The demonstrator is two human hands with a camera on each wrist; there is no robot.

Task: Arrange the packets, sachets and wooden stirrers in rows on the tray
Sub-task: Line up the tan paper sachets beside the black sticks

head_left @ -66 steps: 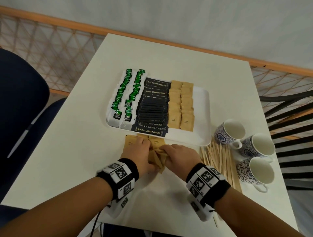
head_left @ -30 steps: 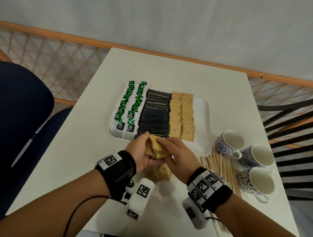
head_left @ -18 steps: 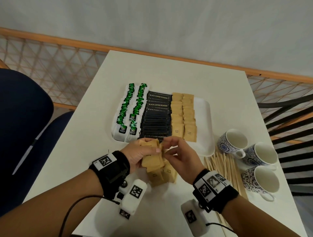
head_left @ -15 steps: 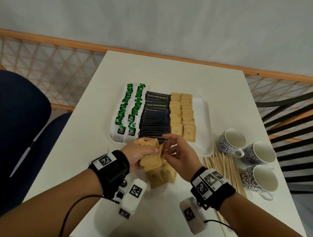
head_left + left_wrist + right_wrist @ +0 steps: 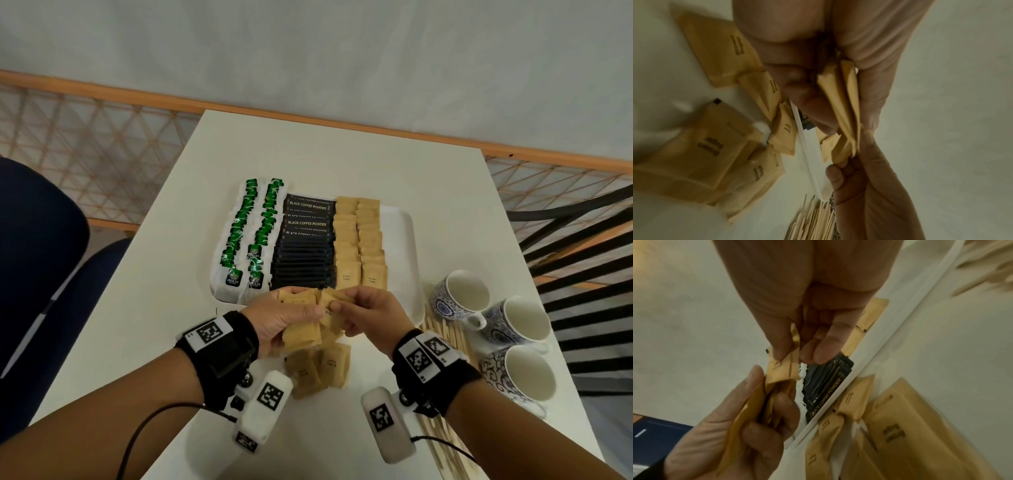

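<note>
My left hand (image 5: 284,317) grips a small stack of brown sugar sachets (image 5: 301,337) just above the table, at the near edge of the white tray (image 5: 399,246). My right hand (image 5: 363,311) pinches one sachet (image 5: 784,368) at the top of that stack between thumb and fingertips. On the tray lie two rows of green tea bags (image 5: 248,236), a row of black coffee packets (image 5: 305,240) and two rows of brown sachets (image 5: 359,240). More loose brown sachets (image 5: 318,368) lie on the table under my hands. Wooden stirrers (image 5: 445,334) lie right of my right wrist.
Three blue-patterned cups (image 5: 489,318) stand at the table's right edge beside the stirrers. The tray's right strip is bare. A dark blue chair (image 5: 37,260) stands left of the table, and a slatted black chair (image 5: 579,240) at the right.
My hands gathered sachets off the table and lifted them toward the tray's near edge. The right hand now pinches one sachet off the stack in the left.
</note>
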